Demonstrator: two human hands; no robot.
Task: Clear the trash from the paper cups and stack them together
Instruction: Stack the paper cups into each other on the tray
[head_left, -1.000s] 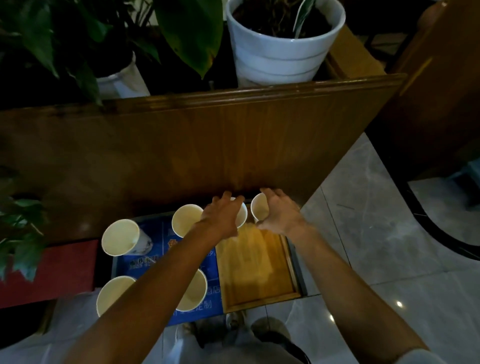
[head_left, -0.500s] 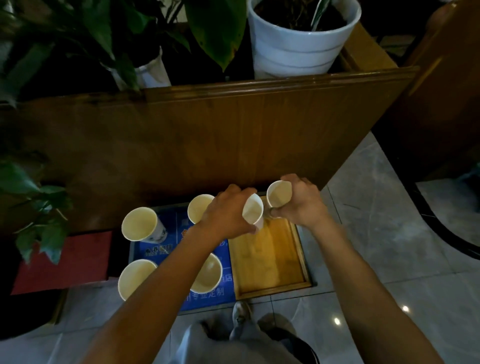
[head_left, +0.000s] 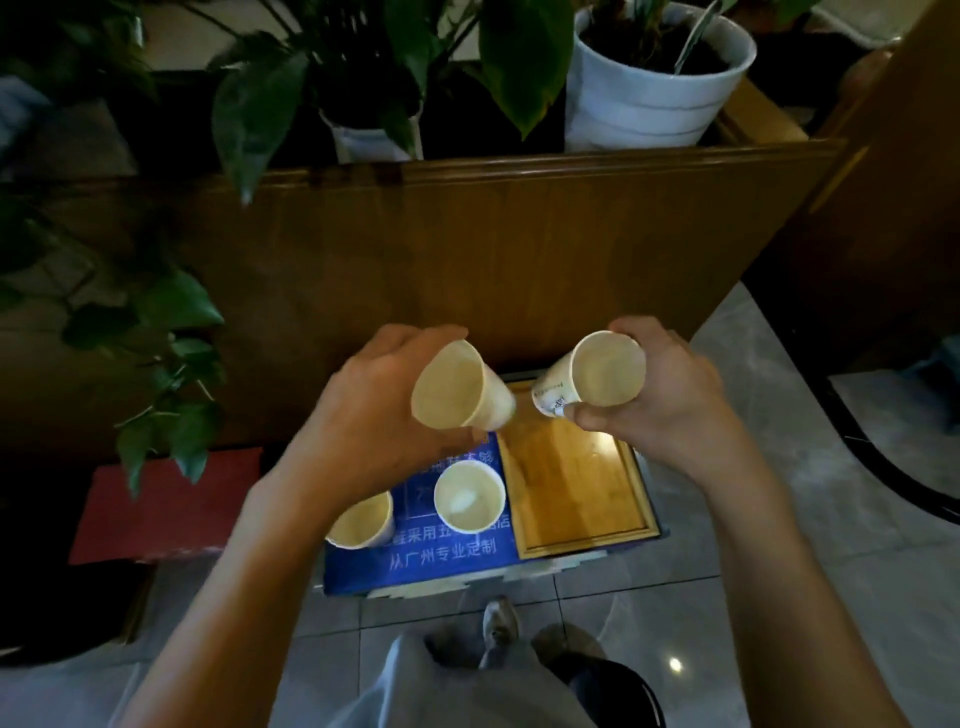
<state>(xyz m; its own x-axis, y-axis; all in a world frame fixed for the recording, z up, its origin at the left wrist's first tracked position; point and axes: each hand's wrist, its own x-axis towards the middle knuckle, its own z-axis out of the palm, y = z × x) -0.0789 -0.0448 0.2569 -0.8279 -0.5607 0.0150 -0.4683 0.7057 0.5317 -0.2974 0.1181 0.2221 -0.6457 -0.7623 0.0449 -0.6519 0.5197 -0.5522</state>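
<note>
Both hands are loaded, one paper cup each, lifted clear above the blue mat (head_left: 452, 564) and the wooden tray (head_left: 576, 493). Left hand (head_left: 374, 415) is curled round the left cup (head_left: 457, 392); right hand (head_left: 670, 400) is closed round the right cup (head_left: 592, 376), thumb across its lower wall. Both cups are tipped so the mouths face the camera, likely to check inside before nesting one into the other; the mouths sit near each other but apart, so stacking has not begun. Both held cups look empty, pale interior, no trash visible. Two more cups stand upright on the mat below: the centre cup (head_left: 470, 496) has something pale in the bottom, probably crumpled paper, can't confirm; the partly hidden cup (head_left: 361, 525) sits under the left forearm, contents not readable. Tray is bare wood, nothing on it. Guess: nest the held pair first, then empty the centre cup. Any further cups under the left arm can't be seen.
</note>
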